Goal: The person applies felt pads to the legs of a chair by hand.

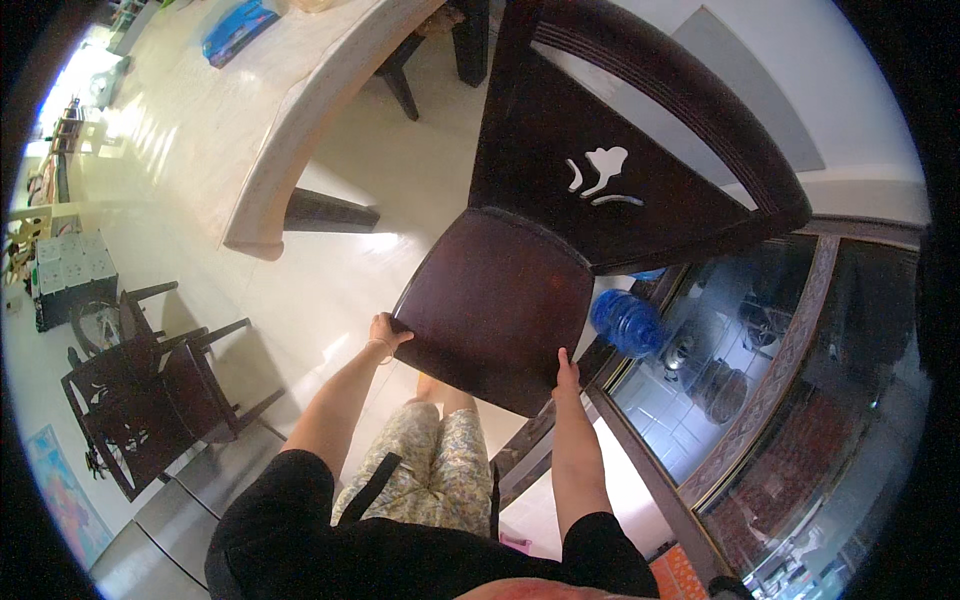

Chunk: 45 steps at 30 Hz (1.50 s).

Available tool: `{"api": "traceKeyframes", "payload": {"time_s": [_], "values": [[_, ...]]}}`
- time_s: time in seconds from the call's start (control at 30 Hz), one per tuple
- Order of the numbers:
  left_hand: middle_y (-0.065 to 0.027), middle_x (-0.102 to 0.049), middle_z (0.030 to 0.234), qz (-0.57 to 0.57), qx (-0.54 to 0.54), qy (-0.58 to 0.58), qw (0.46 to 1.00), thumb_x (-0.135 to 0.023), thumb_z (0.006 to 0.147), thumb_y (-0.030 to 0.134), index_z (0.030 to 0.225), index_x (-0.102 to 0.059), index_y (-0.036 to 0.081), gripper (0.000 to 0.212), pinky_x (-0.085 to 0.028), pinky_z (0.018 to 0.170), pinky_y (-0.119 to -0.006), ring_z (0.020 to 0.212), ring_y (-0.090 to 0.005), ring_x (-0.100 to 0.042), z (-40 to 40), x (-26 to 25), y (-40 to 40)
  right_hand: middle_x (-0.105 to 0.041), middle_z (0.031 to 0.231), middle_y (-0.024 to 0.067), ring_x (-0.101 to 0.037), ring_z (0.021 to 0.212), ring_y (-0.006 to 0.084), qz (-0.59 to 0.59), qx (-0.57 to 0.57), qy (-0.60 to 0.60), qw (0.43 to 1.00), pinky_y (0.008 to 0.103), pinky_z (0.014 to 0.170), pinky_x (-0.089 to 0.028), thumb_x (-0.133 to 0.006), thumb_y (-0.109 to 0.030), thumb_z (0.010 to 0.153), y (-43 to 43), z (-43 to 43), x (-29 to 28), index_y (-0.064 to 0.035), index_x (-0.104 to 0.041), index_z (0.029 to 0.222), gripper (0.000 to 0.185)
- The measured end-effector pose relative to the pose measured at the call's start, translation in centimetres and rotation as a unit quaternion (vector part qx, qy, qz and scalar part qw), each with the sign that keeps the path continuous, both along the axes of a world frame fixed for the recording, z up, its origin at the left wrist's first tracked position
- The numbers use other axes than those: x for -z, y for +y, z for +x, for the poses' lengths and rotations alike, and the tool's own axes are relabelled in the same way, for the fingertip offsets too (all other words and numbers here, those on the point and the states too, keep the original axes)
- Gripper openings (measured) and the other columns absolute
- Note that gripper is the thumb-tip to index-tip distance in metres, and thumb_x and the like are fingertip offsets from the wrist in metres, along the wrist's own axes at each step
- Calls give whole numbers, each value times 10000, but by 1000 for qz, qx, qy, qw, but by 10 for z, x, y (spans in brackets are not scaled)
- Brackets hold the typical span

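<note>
Before me is a dark wooden chair [495,300], its seat towards me and its tall backrest [540,142] rising on the far side. A floral cut-out pierces the backrest. My left hand [388,331] grips the seat's left edge near its front corner, thumb on top. At the right edge of the seat, my right hand [566,375] holds on with its thumb up along the side. The fingers of both hands are mostly hidden beneath the seat. The chair's legs cannot be seen, so whether it touches the floor is unclear.
A pale-topped table [247,135] with dark legs stands at upper left, bearing a blue packet [238,31]. Other dark wooden chairs [165,390] stand at lower left. To the right are a blue water bottle [626,322] and a framed glass panel [720,360].
</note>
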State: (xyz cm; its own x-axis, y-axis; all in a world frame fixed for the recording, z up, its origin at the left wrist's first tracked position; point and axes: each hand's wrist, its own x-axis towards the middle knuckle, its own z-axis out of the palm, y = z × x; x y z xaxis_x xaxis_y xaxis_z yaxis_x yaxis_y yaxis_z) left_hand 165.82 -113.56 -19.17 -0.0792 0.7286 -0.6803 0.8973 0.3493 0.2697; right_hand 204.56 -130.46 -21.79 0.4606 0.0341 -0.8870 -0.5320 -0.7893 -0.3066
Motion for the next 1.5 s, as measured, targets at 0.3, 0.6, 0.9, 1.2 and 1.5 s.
{"api": "traceKeyframes", "payload": {"time_s": [0.3,0.6,0.9,1.2,1.5], "values": [[-169,-500,1061,-34,15,16,999,-805,566,354,1053,-498,3,674,-410,899,-364,1021,-310,-484,-37,-39,-57,-350,1357,125,-359,1221,292,8,-5,-4,1000,450,992,-300,-663,-530,710,-68,-39,-16,-64,-350,1321,830],[-175,-512,1038,-51,32,21,998,-787,571,428,1033,-502,-19,703,-432,865,-373,982,-319,-509,-64,-67,-91,-388,1321,183,-387,1198,320,-16,-75,-54,996,427,955,-357,-637,-494,754,-86,-66,-50,28,-358,1293,800],[-208,-528,1045,-50,50,13,997,-748,585,512,1032,-511,-31,742,-435,861,-383,995,-327,-520,-62,-70,-75,-593,934,197,-561,924,312,1,-263,-254,931,407,792,-420,-571,-485,803,-130,-88,-65,24,-539,995,545],[-246,-590,974,57,-22,-133,989,-552,782,531,1054,-496,-57,651,-438,819,-398,936,-363,-566,-25,-73,-29,-559,1077,200,-528,998,321,77,-175,-190,963,387,844,-400,-504,-553,817,-92,-58,-94,49,-511,1123,675],[-245,-589,999,21,-21,-170,985,-654,674,576,1096,-483,-77,796,-449,815,-371,943,-320,-581,23,-80,44,-598,1037,184,-560,978,311,85,-212,-157,961,394,828,-416,-627,-545,730,-26,-3,-110,41,-560,1069,680]]}}
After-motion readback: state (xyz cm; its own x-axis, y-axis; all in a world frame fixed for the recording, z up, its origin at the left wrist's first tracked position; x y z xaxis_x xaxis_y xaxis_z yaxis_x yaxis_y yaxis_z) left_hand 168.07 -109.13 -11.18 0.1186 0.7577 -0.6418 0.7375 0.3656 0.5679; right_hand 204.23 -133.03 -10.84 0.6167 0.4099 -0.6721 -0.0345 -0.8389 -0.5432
